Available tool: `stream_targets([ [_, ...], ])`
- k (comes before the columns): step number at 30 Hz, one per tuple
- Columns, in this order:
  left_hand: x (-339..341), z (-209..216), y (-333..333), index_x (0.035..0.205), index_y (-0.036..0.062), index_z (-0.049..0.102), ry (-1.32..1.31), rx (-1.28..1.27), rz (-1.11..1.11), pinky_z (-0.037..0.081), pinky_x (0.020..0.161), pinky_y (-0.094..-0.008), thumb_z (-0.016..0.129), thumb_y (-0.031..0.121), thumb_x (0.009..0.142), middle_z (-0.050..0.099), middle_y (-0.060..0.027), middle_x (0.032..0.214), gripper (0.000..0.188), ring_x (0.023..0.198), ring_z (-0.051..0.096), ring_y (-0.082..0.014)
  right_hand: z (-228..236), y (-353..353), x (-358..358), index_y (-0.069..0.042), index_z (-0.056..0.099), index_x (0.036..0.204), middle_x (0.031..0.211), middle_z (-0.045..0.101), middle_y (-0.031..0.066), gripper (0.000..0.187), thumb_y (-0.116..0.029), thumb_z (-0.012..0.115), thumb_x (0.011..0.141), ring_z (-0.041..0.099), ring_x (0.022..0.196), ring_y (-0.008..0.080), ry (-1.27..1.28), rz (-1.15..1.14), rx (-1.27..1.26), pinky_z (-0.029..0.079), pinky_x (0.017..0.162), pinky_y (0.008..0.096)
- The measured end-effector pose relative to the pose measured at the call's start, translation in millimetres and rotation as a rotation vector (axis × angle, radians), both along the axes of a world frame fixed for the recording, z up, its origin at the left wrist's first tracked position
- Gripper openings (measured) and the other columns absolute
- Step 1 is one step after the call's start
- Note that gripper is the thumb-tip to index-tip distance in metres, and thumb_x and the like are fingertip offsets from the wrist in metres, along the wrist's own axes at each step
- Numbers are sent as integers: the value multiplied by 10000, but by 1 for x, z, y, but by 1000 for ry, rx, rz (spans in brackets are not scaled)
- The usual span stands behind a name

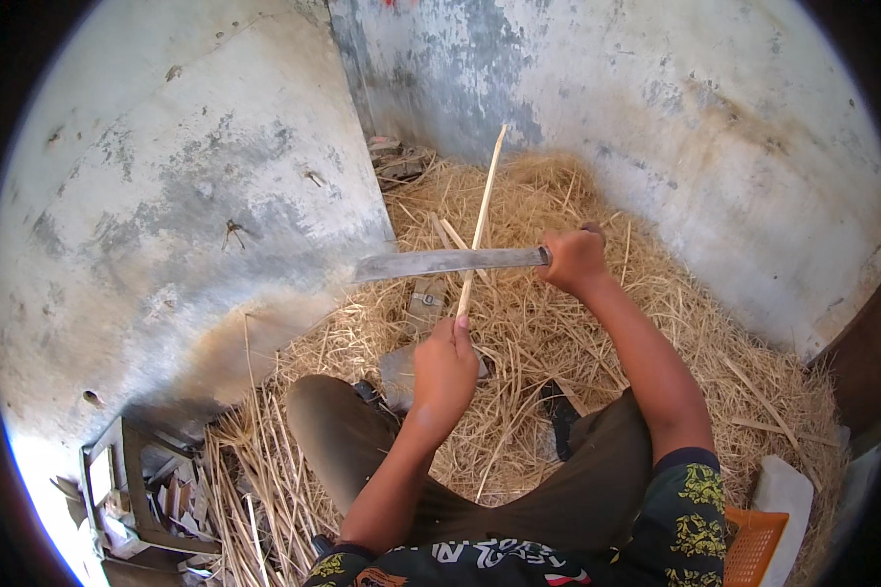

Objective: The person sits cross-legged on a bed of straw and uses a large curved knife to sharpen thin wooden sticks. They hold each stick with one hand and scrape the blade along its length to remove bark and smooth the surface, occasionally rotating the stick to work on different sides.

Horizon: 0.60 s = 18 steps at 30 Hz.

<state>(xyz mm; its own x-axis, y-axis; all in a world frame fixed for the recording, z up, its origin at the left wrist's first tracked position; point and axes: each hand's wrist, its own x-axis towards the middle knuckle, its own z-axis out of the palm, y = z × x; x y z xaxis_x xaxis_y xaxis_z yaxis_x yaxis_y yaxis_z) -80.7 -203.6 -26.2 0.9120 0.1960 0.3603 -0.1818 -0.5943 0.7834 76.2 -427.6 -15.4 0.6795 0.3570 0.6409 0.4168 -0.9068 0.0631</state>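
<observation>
My right hand is wrapped round the handle of a machete, whose long grey blade points left, nearly level. Closed round the lower end of a pale strip of split bamboo is my left hand, thumb laid along it. The strip stands up and away from me, tapering to a point in front of the wall. Blade and strip cross a short way above my left hand; whether they touch, I cannot tell. Beneath both hands lies a thick heap of straw-coloured shavings.
Two stained walls, a left one and a far right one, close in the corner. At the lower left are a bundle of thin sticks and a broken boxy frame. An orange basket is at lower right. My bent knees flank the shavings.
</observation>
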Motion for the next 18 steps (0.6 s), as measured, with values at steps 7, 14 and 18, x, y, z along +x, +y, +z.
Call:
stream_targets([
  [7, 2, -46, -2, 846, -26, 572, 159, -169, -114, 417, 584, -476, 472, 293, 1043, 559, -243, 666, 388, 585, 514, -417, -30, -31, 37, -113, 670, 761, 734, 690, 105, 214, -322, 707, 732, 684, 688, 309, 194, -180, -93, 527, 655, 466],
  [14, -10, -62, -2, 860, -4, 569, 433, -294, -223, 422, 589, -417, 470, 280, 1051, 567, -188, 689, 356, 586, 481, -347, -20, -43, 46, -58, 740, 929, 918, 734, 136, 309, -331, 673, 800, 715, 852, 335, 554, -561, -33, 547, 757, 487],
  [18, -52, -48, -12, 899, 12, 579, 406, -250, -345, 440, 585, -410, 462, 286, 1054, 566, -161, 675, 336, 566, 488, -338, -49, -114, 72, -1, 722, 920, 929, 732, 193, 334, -300, 645, 791, 718, 837, 346, 401, -790, 582, 558, 739, 473],
])
